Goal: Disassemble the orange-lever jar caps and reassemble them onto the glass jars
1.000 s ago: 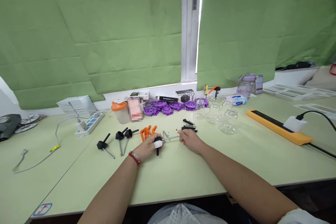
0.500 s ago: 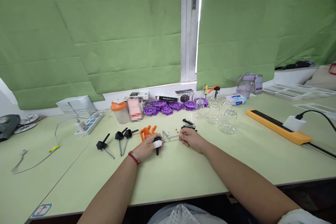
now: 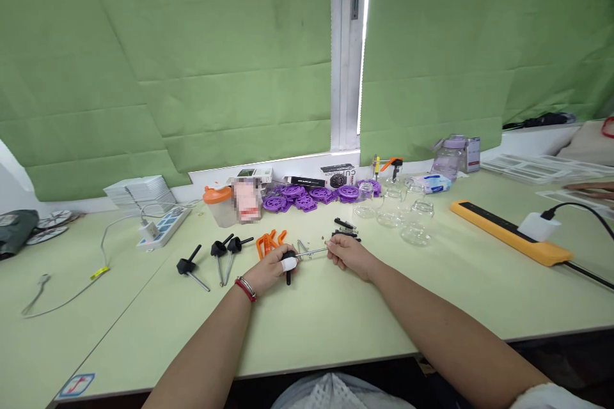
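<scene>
My left hand (image 3: 271, 268), with a white wrap on its thumb, is closed around a black cap-like part (image 3: 288, 278) with a stub pointing down. A thin metal rod (image 3: 313, 252) runs from that part to my right hand (image 3: 349, 252), whose fingertips pinch its far end. What sits at the pinched tip is hidden. To the left lie three similar black parts with rods (image 3: 185, 266). Just behind my left hand are orange crank-like handles (image 3: 266, 245) and loose metal rods (image 3: 302, 246). Slim black pieces (image 3: 345, 230) lie beyond my right hand.
Purple wheel-like parts (image 3: 306, 202) are heaped at the back, beside an orange-lidded cup (image 3: 219, 204). Several clear glass jars (image 3: 416, 230) stand right of centre. A yellow power strip (image 3: 508, 233) lies at right. Another person's hand (image 3: 592, 192) shows at the right edge.
Another person's hand has come into view at the right edge. My hands keep the same hold on the black part and its rod, with the view shifted slightly.
</scene>
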Available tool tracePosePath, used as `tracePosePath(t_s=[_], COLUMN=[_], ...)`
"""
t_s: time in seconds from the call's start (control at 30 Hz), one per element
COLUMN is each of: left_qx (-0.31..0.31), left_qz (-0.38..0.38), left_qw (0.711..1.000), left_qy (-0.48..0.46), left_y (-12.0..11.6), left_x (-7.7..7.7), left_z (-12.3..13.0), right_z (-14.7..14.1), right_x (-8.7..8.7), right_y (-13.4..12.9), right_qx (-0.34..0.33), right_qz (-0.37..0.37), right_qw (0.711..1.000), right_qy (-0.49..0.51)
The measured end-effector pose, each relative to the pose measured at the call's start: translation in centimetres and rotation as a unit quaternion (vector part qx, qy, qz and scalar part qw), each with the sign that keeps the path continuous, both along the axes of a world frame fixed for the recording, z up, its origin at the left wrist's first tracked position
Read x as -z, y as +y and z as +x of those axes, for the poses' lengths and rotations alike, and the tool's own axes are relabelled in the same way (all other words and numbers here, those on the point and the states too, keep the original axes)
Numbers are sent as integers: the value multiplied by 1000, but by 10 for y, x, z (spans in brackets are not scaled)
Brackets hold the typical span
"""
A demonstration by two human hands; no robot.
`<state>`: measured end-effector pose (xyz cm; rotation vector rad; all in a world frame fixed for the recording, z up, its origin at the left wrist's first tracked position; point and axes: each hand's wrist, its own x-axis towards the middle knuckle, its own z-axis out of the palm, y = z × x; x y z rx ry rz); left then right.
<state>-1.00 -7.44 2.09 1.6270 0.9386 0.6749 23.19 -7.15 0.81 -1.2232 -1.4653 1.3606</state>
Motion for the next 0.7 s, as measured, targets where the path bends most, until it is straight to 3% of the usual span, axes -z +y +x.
tracePosePath(t_s=[0.17,0.7], left_qx=[1,-18], left_qz=[0,8], left_qw=[1000,999], left_qy=[-2,41], left_y=[0,-2], left_x=[0,-2], left_z=[0,2], right_z=[2,0], right_x=[4,1], right_y=[3,1], right_qx=[-18,-6], right_qz=[9,6], right_qw=[999,1000], right_qy=[39,-5])
